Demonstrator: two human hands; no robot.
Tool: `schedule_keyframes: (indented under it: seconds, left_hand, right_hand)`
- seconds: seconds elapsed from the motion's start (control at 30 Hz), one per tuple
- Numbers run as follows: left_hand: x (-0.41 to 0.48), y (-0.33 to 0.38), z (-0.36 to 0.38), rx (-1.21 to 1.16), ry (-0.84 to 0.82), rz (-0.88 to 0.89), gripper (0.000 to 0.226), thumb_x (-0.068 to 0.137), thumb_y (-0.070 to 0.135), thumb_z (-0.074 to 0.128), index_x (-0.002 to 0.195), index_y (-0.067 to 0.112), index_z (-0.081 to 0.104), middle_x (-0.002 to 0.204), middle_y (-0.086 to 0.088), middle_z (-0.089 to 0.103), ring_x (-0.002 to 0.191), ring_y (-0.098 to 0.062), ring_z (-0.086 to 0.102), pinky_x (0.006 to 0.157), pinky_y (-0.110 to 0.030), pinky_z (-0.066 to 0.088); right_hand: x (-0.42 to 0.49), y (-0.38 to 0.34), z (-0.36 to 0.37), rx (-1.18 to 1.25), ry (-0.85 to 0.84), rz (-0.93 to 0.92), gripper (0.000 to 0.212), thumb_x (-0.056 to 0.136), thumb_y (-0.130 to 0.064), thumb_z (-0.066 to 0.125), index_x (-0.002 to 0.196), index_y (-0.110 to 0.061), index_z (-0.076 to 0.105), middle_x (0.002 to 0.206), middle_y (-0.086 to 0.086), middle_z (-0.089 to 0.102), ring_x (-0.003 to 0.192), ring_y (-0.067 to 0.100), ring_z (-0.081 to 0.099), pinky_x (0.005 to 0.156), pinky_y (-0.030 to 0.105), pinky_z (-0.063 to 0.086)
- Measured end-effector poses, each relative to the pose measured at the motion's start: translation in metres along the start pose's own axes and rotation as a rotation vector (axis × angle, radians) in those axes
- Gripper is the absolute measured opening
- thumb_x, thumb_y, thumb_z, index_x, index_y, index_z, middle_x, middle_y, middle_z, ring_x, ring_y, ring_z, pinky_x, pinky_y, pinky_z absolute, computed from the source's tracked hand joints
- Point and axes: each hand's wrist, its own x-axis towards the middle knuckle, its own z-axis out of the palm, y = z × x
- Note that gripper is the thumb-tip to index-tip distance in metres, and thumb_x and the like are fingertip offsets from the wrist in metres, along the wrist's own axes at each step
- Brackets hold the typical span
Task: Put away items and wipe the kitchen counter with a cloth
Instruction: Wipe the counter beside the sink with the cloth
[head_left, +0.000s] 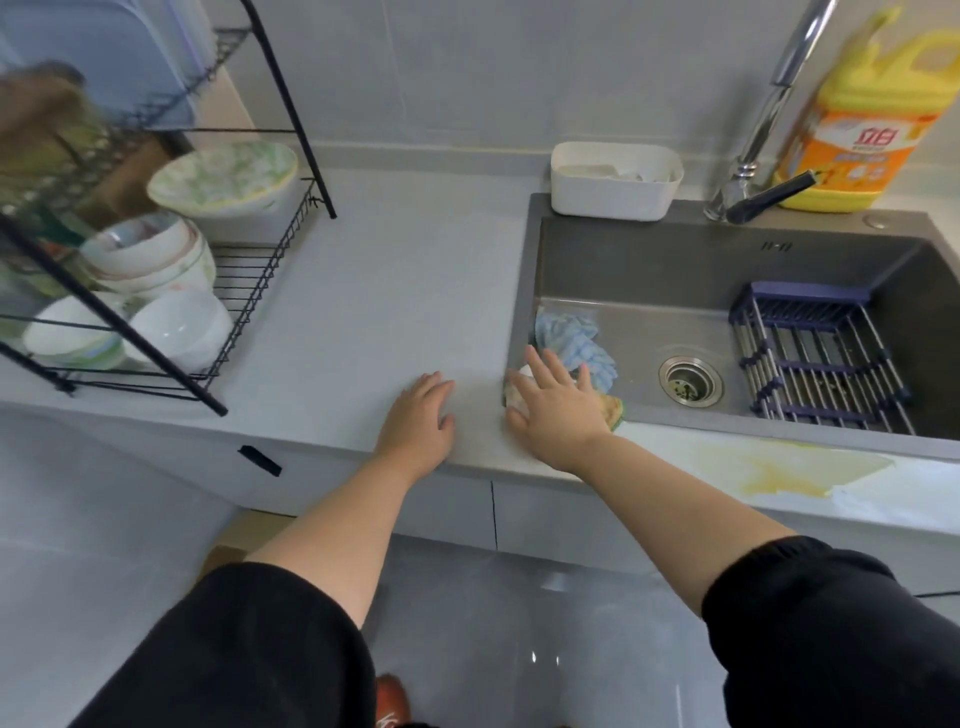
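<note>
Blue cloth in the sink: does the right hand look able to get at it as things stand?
Probably yes. The right hand presses a yellow-green pad at the near-left edge of the sink; the blue cloth lies just past its fingers, uncovered, nothing between.

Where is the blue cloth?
In the head view, the blue cloth lies crumpled at the left end of the sink, just beyond the right hand and left of the drain.
</note>
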Motion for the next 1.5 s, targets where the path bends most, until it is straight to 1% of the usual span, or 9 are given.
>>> schedule_keyframes:
  seconds: [0.23,0.4,0.57,0.67,0.77,0.87,1.0,1.2,1.5]
  left_hand:
    - [-0.036,-0.071,-0.092,-0.116,0.056,-0.136,0.037,0.096,0.012,0.043,0.131,0.014,0.056,0.137,-0.003,0.053,0.125,-0.021,0.049,0.104,-0.028,0.037]
    - [-0.058,-0.154,-0.166,-0.161,0.221,-0.273,0.029,0.096,0.015,0.046,0.116,0.017,0.067,0.114,-0.003,0.068,0.106,-0.023,0.060,0.087,-0.029,0.047]
    - [-0.070,-0.222,-0.216,-0.174,0.460,-0.321,0.022,0.092,0.013,0.051,0.099,0.016,0.071,0.088,-0.003,0.069,0.082,-0.021,0.060,0.064,-0.025,0.037]
    - [-0.065,-0.251,-0.238,-0.189,0.667,-0.354,0.021,0.088,0.007,0.051,0.096,0.009,0.070,0.095,-0.004,0.067,0.085,-0.022,0.058,0.065,-0.024,0.033]
    - [-0.053,-0.268,-0.252,-0.231,0.893,-0.444,0.014,0.082,0.007,0.057,0.095,0.004,0.061,0.105,-0.009,0.055,0.098,-0.024,0.051,0.071,-0.027,0.034]
    - [-0.043,-0.275,-0.260,-0.406,1.090,-0.570,0.036,0.076,0.008,0.063,0.109,0.001,0.052,0.117,-0.014,0.050,0.108,-0.031,0.048,0.086,-0.036,0.042]
    - [-0.031,-0.277,-0.260,-0.640,0.942,-0.602,0.079,0.082,0.011,0.062,0.148,0.014,0.021,0.150,-0.008,0.033,0.137,-0.026,0.033,0.111,-0.042,0.033]
    - [-0.030,-0.246,-0.236,-0.610,0.851,-0.441,0.040,0.089,0.015,0.048,0.129,0.017,0.044,0.117,-0.001,0.057,0.108,-0.024,0.055,0.088,-0.039,0.047]
    - [-0.021,-0.175,-0.201,-0.303,0.787,-0.184,0.012,0.099,0.018,0.037,0.098,0.010,0.046,0.081,-0.006,0.061,0.072,-0.030,0.055,0.059,-0.034,0.038]
  right_hand:
    - [0.042,-0.109,-0.038,0.111,0.069,-0.131,0.054,0.098,-0.038,0.035,0.147,-0.016,0.025,0.160,0.005,0.005,0.147,0.021,0.000,0.118,0.048,0.002]
    - [0.084,-0.226,-0.070,0.500,0.050,-0.201,0.068,0.092,-0.032,0.054,0.149,-0.016,0.021,0.158,0.004,0.015,0.145,0.019,0.014,0.117,0.032,0.016]
    - [0.116,-0.326,-0.087,0.622,0.055,-0.291,0.067,0.087,-0.031,0.060,0.144,-0.014,0.030,0.145,0.005,0.040,0.134,0.022,0.035,0.107,0.031,0.031]
    - [0.129,-0.359,-0.085,0.546,0.168,-0.222,0.043,0.089,-0.031,0.055,0.128,-0.013,0.048,0.118,0.009,0.059,0.108,0.028,0.055,0.088,0.038,0.049]
    - [0.134,-0.367,-0.085,0.494,0.286,-0.104,0.026,0.091,-0.023,0.047,0.111,-0.011,0.058,0.102,0.010,0.065,0.094,0.031,0.059,0.077,0.037,0.051]
    - [0.135,-0.367,-0.085,0.434,0.292,-0.084,0.020,0.089,-0.020,0.046,0.102,-0.012,0.059,0.094,0.008,0.066,0.088,0.031,0.060,0.074,0.036,0.051]
    - [0.135,-0.344,-0.088,0.322,0.310,-0.056,0.013,0.090,-0.024,0.045,0.091,-0.014,0.052,0.082,0.007,0.061,0.081,0.033,0.056,0.066,0.034,0.045]
    - [0.136,-0.274,-0.096,0.220,0.336,0.121,0.033,0.096,-0.039,0.040,0.089,-0.012,0.058,0.079,0.010,0.058,0.083,0.035,0.057,0.064,0.033,0.040]
    - [0.153,-0.177,-0.125,0.730,0.240,0.356,0.036,0.097,-0.037,0.050,0.081,-0.005,0.056,0.054,0.007,0.065,0.045,0.018,0.063,0.064,0.031,0.055]
